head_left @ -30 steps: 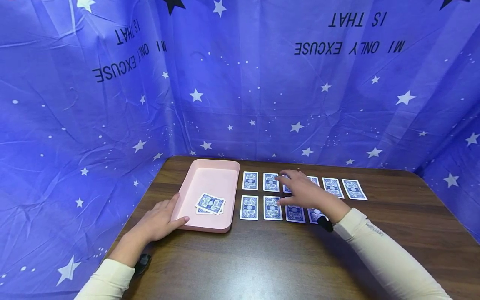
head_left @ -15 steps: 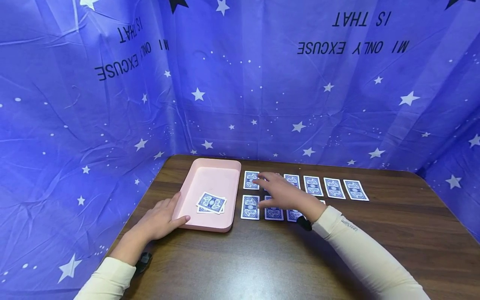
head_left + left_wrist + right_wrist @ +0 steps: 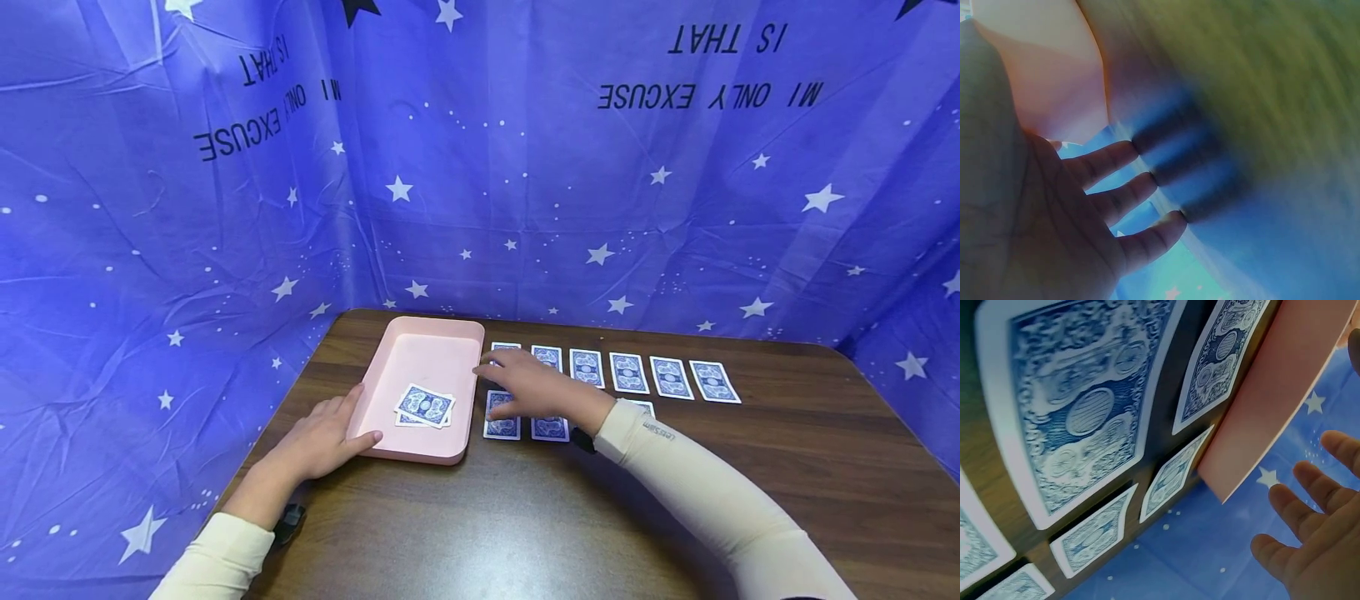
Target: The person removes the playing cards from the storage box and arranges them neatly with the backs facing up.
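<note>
My left hand rests at the left side of a pink tray, its thumb at the near left corner. In the left wrist view the fingers are extended, their tips at the table surface. Two overlapping playing cards lie face down in the tray. My right hand is above the leftmost cards, fingertips close to the tray's right rim, and holds nothing. Under it lie a front-row card and a back-row card, both partly hidden. The right wrist view shows its fingers spread.
Face-down cards with blue patterned backs lie in two rows right of the tray, the back row ending at the rightmost card. My right forearm hides part of the front row. A blue star-print curtain surrounds the wooden table.
My right hand has moved left across the cards toward the tray, uncovering back-row cards behind it. The left hand, the tray and the cards stay in place.
</note>
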The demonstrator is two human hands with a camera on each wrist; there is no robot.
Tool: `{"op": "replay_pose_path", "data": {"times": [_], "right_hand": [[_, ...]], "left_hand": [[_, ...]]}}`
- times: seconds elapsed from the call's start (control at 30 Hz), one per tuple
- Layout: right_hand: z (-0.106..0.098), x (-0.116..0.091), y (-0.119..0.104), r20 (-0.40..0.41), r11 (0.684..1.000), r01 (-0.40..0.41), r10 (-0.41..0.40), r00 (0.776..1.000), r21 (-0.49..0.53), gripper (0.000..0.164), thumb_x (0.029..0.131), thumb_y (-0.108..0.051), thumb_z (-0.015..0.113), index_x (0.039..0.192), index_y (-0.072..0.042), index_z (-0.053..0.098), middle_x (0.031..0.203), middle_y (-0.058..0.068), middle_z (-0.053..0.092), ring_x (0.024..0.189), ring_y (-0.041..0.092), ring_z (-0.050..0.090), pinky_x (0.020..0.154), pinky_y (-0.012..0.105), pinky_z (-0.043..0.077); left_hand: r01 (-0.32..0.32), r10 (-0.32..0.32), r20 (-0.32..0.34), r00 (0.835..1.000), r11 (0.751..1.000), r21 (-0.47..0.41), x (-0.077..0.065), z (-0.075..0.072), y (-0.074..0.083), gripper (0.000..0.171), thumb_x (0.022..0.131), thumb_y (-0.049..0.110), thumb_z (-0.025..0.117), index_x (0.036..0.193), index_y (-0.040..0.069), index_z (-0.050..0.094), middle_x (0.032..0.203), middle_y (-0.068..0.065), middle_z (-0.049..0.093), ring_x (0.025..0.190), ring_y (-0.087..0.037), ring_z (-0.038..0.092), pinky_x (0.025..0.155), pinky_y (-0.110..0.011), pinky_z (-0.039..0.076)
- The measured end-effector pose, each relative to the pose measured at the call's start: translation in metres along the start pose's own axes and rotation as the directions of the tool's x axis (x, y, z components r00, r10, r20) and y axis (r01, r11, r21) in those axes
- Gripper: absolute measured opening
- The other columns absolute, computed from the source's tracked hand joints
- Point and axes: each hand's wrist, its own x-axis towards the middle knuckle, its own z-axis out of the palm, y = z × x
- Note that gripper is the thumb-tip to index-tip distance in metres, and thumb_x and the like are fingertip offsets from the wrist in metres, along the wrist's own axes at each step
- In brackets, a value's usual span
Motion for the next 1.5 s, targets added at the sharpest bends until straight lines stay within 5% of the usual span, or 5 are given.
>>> {"op": "replay_pose_path", "data": {"times": [0.23,0.73,1.5], "right_hand": [[0.004,0.021,-0.01,0.009,0.997,0.059,-0.058,0.998,-0.05,0.073,0.084,-0.048,0.076,0.142,-0.011,0.053,0.143,0.013,0.05,0.133,0.031,0.045,0.112,0.047,0.031],[0.015,0.062,-0.021,0.036,0.987,0.161,-0.162,0.986,0.026,0.074,0.081,-0.041,0.081,0.141,-0.008,0.054,0.143,0.012,0.049,0.134,0.028,0.043,0.114,0.041,0.029],[0.023,0.091,-0.032,0.268,0.994,0.095,-0.08,0.96,-0.045,0.091,0.079,-0.032,0.083,0.155,-0.018,0.036,0.16,0.005,0.03,0.146,0.027,0.025,0.118,0.045,0.019]], "left_hand": [[0.001,-0.001,-0.005,1.0,1.0,-0.011,-0.001,0.001,-0.001,0.097,0.092,0.064,0.053,0.153,-0.005,0.025,0.14,-0.031,0.047,0.128,-0.05,0.044,0.094,-0.066,0.04],[0.02,-0.02,0.002,1.0,1.0,-0.001,-0.002,0.0,-0.002,0.097,0.092,0.066,0.052,0.154,-0.004,0.025,0.141,-0.03,0.046,0.128,-0.049,0.044,0.094,-0.067,0.04],[0.006,-0.006,-0.008,1.0,1.0,0.009,0.0,0.0,-0.001,0.096,0.092,0.065,0.054,0.153,-0.004,0.026,0.139,-0.029,0.049,0.127,-0.047,0.046,0.093,-0.064,0.042]]}}
